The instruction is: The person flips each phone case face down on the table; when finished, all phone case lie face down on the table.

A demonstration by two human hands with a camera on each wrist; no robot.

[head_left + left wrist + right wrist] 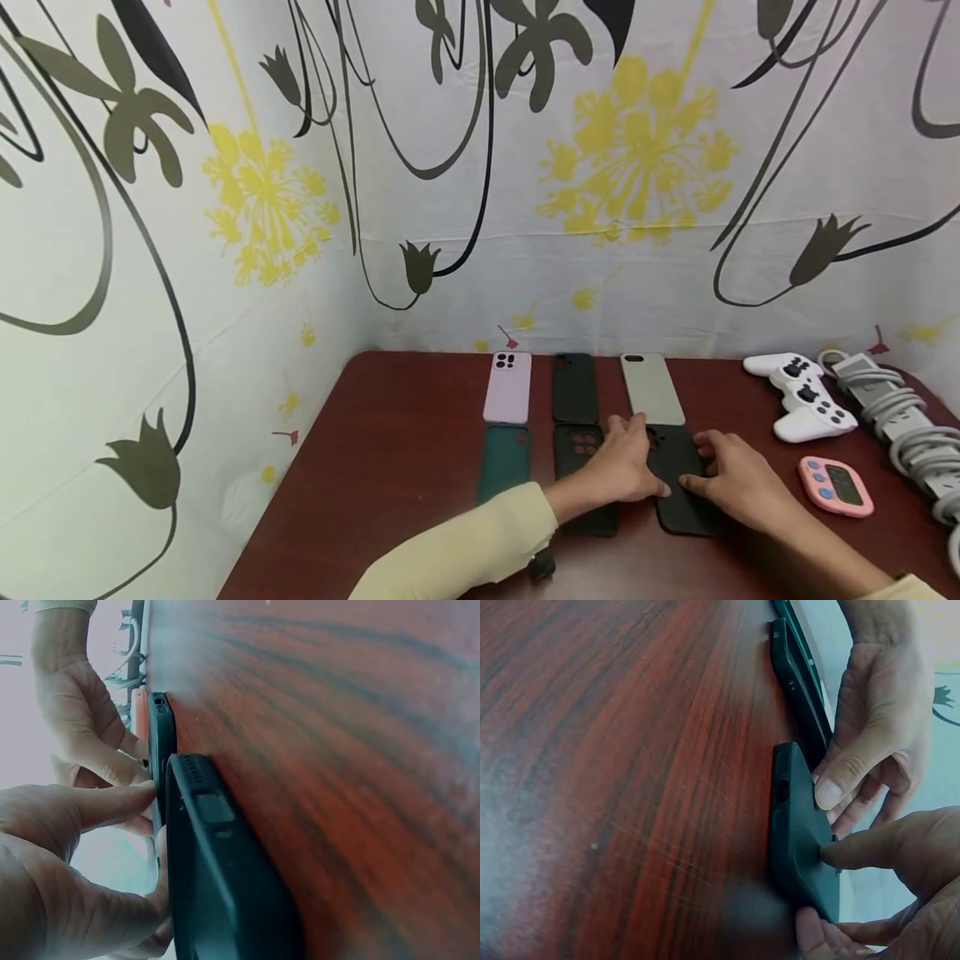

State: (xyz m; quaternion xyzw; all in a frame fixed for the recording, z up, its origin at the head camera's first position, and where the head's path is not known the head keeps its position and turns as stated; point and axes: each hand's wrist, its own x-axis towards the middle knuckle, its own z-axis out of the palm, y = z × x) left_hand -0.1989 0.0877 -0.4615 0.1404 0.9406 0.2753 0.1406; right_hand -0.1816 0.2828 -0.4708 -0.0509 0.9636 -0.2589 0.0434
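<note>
Pale sleeve [465, 540]; left hand [624, 463] and right hand [741, 483], half-curled, hold a black case [678, 463].
Probably light, bendy; best held by edges.

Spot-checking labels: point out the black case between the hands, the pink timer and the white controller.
Black case [678, 464]: head view, middle of its upper face.
Pink timer [842, 483]: head view, its dark screen.
White controller [807, 393]: head view, dark controls near its middle.
</note>
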